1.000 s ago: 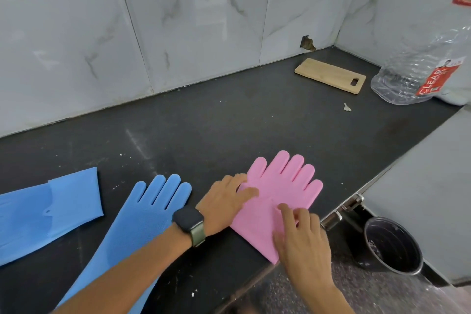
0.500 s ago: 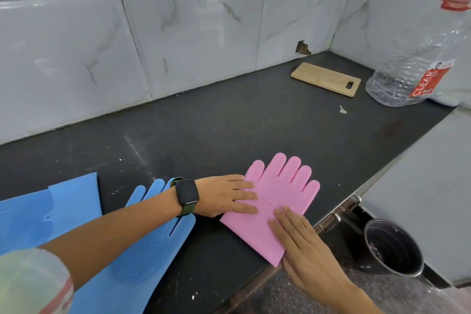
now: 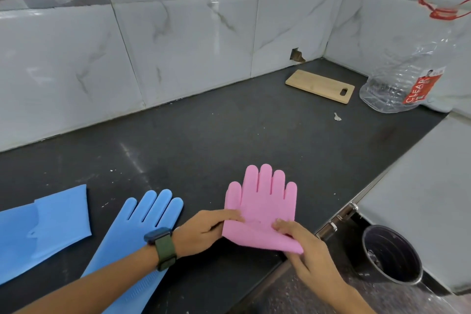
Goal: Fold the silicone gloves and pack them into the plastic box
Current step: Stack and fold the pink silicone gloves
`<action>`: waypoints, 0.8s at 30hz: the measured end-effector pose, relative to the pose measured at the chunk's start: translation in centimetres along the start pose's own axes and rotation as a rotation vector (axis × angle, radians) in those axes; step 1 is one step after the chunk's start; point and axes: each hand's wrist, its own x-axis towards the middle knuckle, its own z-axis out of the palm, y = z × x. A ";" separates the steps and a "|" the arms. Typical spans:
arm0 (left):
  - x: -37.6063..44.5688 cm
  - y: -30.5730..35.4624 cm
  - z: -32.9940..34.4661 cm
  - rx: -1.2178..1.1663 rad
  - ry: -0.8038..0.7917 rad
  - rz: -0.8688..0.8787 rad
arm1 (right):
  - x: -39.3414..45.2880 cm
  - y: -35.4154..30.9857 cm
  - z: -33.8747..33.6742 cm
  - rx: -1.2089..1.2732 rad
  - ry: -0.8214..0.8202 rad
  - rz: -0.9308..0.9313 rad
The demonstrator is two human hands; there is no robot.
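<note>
Hands meet at the near half of the folded pink silicone glove (image 3: 262,208), which lies flat on the dark stone counter (image 3: 204,140) with its fingers pointing toward the tiled wall. I see my left hand (image 3: 204,231) reach in from the left, wrist bearing a dark watch with a green strap (image 3: 161,245), its fingers pinching the glove's left edge. My right hand (image 3: 309,253) comes from below, thumb on top, pinching the near right corner. Beside my left forearm lies a flat blue silicone glove (image 3: 145,222).
</note>
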 end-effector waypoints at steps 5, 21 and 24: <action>-0.1 0.9 -0.7 -0.223 -0.055 -0.106 | 1.7 0.0 0.2 0.128 0.115 0.190; 10.1 2.3 -0.7 0.122 0.435 -0.536 | 9.9 2.2 1.1 -0.061 0.275 0.530; 11.1 2.2 -0.4 0.214 0.454 -0.563 | 11.0 2.5 0.9 -0.160 0.245 0.585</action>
